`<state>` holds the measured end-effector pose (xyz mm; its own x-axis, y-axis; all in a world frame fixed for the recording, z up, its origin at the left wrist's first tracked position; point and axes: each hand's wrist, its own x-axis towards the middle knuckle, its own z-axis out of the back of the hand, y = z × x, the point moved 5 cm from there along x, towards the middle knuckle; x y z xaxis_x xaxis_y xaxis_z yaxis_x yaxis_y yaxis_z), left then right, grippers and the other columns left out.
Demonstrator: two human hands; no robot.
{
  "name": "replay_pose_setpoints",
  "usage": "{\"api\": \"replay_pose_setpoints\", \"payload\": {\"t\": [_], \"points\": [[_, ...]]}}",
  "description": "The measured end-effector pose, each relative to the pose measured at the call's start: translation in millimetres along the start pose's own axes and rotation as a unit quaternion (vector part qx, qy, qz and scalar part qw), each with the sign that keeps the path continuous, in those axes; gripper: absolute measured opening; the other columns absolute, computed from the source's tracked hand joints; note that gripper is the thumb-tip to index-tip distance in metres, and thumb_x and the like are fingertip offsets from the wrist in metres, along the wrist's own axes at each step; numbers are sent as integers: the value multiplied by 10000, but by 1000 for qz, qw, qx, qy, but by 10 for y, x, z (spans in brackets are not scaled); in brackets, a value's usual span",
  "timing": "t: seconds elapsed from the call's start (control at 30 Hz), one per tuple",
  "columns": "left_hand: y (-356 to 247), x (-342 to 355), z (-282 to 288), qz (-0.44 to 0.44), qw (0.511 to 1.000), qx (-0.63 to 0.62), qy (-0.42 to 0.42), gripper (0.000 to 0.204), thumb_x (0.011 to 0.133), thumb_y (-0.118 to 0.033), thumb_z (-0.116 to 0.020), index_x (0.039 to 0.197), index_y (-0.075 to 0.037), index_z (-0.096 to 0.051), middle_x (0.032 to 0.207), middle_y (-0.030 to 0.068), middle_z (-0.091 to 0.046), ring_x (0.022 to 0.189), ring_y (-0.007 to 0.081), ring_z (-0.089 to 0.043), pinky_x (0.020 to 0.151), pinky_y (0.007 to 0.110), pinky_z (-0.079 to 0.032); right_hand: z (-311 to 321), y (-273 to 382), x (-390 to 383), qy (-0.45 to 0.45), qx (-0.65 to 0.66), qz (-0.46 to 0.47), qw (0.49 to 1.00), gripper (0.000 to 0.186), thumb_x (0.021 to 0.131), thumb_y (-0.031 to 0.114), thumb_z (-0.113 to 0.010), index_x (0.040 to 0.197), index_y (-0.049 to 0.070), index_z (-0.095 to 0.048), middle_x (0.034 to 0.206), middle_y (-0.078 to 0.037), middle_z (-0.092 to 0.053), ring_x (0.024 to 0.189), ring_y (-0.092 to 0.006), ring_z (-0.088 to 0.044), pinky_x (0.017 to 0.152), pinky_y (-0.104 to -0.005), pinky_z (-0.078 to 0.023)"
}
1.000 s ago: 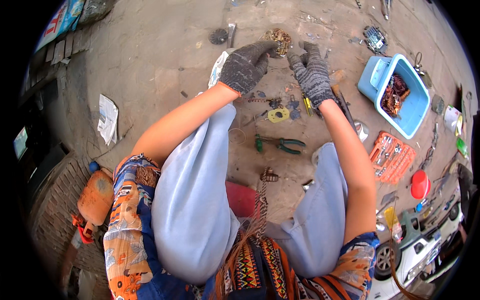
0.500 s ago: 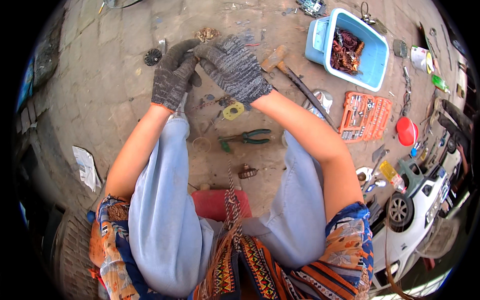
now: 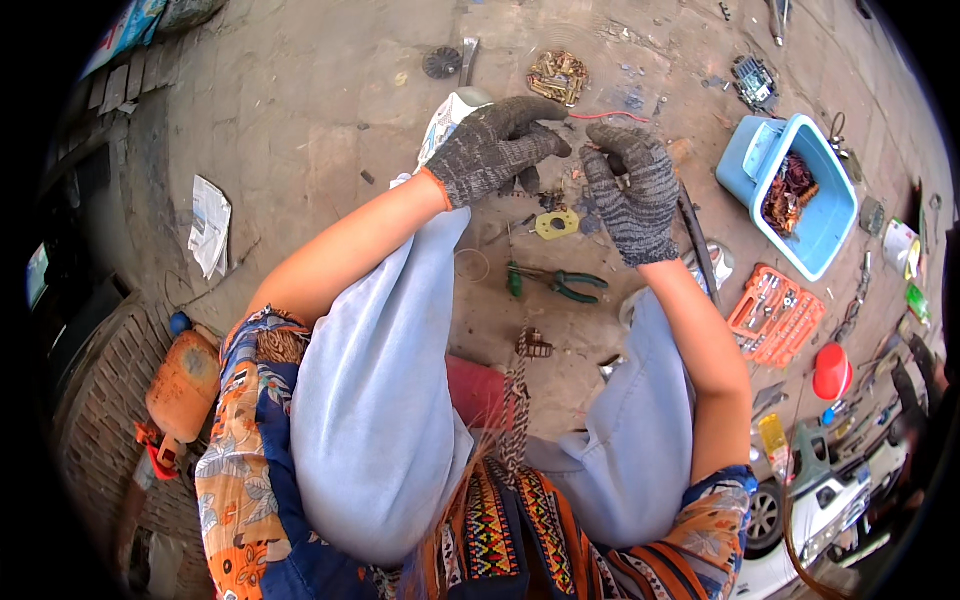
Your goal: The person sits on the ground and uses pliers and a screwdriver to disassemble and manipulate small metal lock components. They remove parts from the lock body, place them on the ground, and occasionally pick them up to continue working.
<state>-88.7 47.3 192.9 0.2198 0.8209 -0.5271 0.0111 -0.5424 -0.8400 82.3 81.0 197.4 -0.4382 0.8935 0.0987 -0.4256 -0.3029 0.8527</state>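
Both my hands wear dark grey knitted gloves. My left hand (image 3: 500, 147) is held out over the ground with its fingers stretched to the right and the thumb apart; nothing shows in it. Just right of it, my right hand (image 3: 635, 195) is curled, with a small pale spot between its fingers that I cannot make out. Beyond the hands lie a heap of brass-coloured pieces (image 3: 558, 77) and a red wire (image 3: 612, 115). Below them are a yellow flat plate (image 3: 556, 224) and green-handled pliers (image 3: 577, 285). A hammer handle (image 3: 697, 238) runs beside my right wrist.
A blue bin (image 3: 735, 170) with copper-coloured scrap stands at the right. Near it lie an orange socket set (image 3: 778, 315), a red bowl (image 3: 832, 371) and a circuit part (image 3: 755, 82). A black disc (image 3: 442, 63) and a chisel-like tool (image 3: 469, 60) lie at the far side.
My hands were together, fingers touching; now they are apart, the right one drawn to the right and curled. The whole view has turned, so ground items appear further right.
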Motion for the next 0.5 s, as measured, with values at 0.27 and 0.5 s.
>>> {"api": "replay_pose_setpoints", "payload": {"t": [0.27, 0.5], "points": [[168, 135, 180, -132, 923, 317, -174, 565, 821, -52, -604, 1350, -139, -426, 1076, 125, -601, 858, 207, -621, 757, 326, -523, 3, 29, 399, -36, -156, 136, 978, 285, 839, 57, -573, 1120, 94, -605, 1008, -130, -624, 905, -299, -595, 829, -388, -479], [165, 97, 165, -146, 923, 321, -156, 576, 802, -39, -622, 1340, -132, -439, 1101, 136, -588, 929, 227, -607, 792, 341, -522, -32, -71, 332, 52, -16, -79, 995, 321, 897, 114, -508, 1215, 78, -536, 1060, -160, -614, 897, -276, -619, 840, -390, -486]]}}
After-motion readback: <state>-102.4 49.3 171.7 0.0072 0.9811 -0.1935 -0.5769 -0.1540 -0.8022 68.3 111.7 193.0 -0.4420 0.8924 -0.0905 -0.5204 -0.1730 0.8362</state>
